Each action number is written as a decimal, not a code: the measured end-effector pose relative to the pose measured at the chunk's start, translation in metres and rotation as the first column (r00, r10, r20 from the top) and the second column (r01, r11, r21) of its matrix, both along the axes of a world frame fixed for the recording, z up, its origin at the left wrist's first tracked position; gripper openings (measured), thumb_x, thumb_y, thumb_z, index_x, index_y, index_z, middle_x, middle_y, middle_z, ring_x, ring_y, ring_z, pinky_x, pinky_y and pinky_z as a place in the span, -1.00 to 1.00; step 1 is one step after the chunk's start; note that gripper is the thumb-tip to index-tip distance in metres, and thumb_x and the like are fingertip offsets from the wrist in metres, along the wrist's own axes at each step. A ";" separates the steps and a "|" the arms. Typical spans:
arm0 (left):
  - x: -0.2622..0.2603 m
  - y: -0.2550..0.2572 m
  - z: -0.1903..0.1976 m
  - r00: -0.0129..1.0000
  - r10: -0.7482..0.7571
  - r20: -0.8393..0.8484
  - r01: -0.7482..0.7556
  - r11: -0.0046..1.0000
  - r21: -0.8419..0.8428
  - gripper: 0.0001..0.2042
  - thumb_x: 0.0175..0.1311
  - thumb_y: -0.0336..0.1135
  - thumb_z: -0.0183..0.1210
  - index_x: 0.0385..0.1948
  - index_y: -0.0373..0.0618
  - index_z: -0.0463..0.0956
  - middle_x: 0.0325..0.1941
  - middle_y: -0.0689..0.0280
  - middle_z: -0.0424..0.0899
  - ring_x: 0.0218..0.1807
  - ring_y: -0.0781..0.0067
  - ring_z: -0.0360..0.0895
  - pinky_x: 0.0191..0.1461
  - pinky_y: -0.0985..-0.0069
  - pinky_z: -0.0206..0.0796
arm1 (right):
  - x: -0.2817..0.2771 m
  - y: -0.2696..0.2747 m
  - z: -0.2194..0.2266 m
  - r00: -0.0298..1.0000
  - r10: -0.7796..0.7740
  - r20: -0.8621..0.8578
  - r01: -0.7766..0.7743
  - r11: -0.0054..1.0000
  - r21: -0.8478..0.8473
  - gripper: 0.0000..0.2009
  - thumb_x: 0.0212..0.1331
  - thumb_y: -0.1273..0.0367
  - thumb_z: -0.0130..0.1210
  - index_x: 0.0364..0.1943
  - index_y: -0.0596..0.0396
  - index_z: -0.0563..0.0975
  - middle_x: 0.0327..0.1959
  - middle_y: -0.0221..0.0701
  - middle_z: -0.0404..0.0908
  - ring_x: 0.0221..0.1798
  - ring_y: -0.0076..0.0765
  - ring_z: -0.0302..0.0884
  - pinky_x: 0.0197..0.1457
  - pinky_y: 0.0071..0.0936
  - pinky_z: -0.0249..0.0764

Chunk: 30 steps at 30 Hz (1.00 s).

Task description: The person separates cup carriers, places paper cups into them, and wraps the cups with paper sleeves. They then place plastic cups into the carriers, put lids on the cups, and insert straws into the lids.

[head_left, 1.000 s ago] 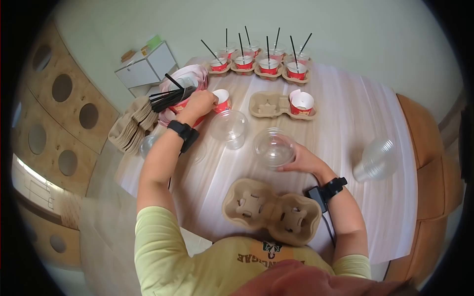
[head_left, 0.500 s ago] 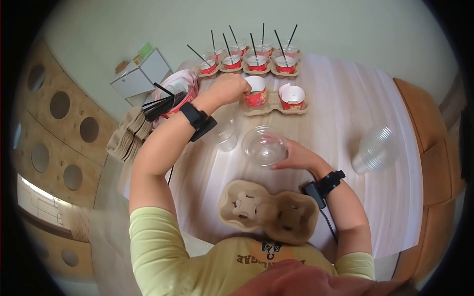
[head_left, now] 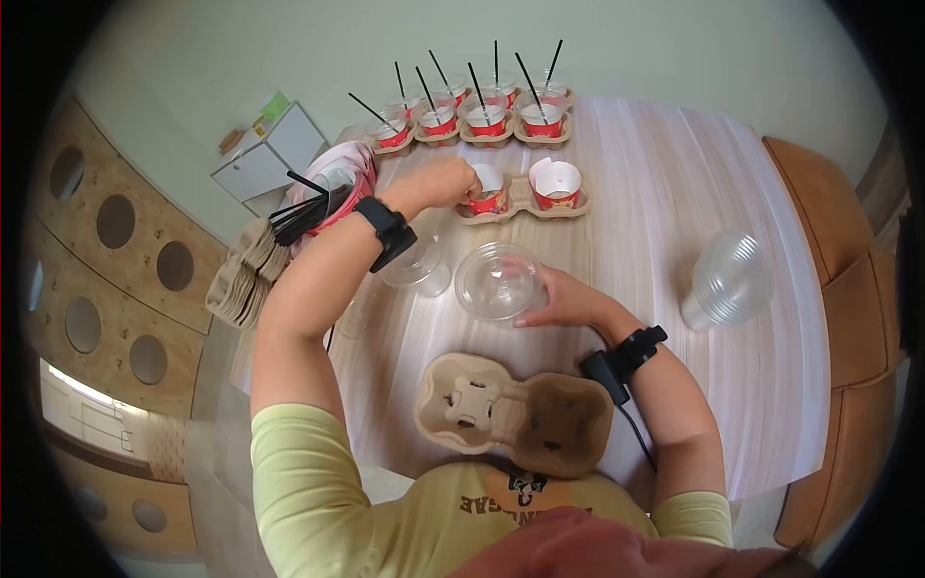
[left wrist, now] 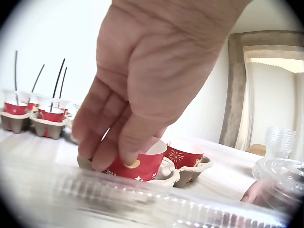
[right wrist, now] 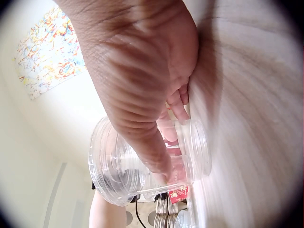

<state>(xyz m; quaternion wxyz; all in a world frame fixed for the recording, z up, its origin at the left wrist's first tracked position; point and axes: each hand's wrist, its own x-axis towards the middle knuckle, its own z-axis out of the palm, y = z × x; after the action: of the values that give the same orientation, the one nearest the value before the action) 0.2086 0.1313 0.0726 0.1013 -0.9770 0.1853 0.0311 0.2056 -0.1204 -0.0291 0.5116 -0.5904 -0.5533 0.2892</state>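
Observation:
My left hand (head_left: 445,183) pinches the rim of a red and white paper cup (head_left: 490,200), which sits in the left compartment of a cardboard carrier (head_left: 520,197). In the left wrist view thumb and fingers are on the wall of that red cup (left wrist: 142,167). A second red cup (head_left: 556,185) stands in the right compartment. My right hand (head_left: 567,299) is curled round a clear plastic cup with a domed lid (head_left: 497,281); the right wrist view shows this clear cup (right wrist: 183,142) with the thumb along its side.
Another clear cup (head_left: 436,279) stands left of the held one. An unfilled carrier (head_left: 515,414) lies near my body, stacked clear cups (head_left: 729,281) on the right. Filled carriers with straws (head_left: 487,135) line the back; black straws (head_left: 301,217) and stacked carriers (head_left: 241,279) are at left.
My left hand has brought the red cup from beside the pink-lined container at left into the carrier's left compartment, lowering it there. My right hand still holds the clear cup.

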 end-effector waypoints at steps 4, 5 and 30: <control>0.003 0.003 0.005 0.998 0.008 -0.058 -0.009 0.999 -0.032 -0.93 -0.14 -0.33 0.20 -0.57 0.00 0.56 -0.59 0.23 0.56 -0.46 0.18 0.52 -0.41 0.31 0.30 | 0.000 0.000 0.001 1.000 0.004 0.030 -0.004 1.000 -0.002 -0.22 -0.23 0.29 0.31 0.19 0.02 0.18 0.16 -0.32 0.30 0.27 -0.31 0.13 0.30 -0.40 0.03; 0.001 -0.002 0.012 0.995 0.085 -0.056 -0.083 0.996 0.034 -0.90 -0.13 -0.29 0.20 -0.54 -0.02 0.55 -0.56 0.24 0.57 -0.43 0.17 0.52 -0.37 0.31 0.31 | 0.000 -0.001 0.002 1.000 0.010 0.006 -0.010 1.000 0.003 -0.23 -0.23 0.29 0.31 0.18 0.03 0.20 0.18 -0.31 0.28 0.28 -0.31 0.12 0.31 -0.41 0.03; 0.003 -0.029 -0.016 0.841 0.259 -0.475 -0.306 0.952 -0.023 -0.13 0.16 -0.11 0.05 0.28 0.00 -0.51 0.39 -0.02 -0.44 0.38 -0.01 -0.13 0.35 0.38 -0.14 | 0.001 0.000 0.003 0.999 0.038 -0.021 -0.038 0.999 0.015 -0.24 -0.23 0.29 0.32 0.17 0.04 0.21 0.11 -0.32 0.37 0.21 -0.36 0.22 0.27 -0.43 0.09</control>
<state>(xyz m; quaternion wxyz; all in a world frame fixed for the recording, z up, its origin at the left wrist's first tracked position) 0.2119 0.1022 0.0566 0.0002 -0.9608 0.0595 0.2707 0.2070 -0.1207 -0.0263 0.5160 -0.5731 -0.5610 0.3009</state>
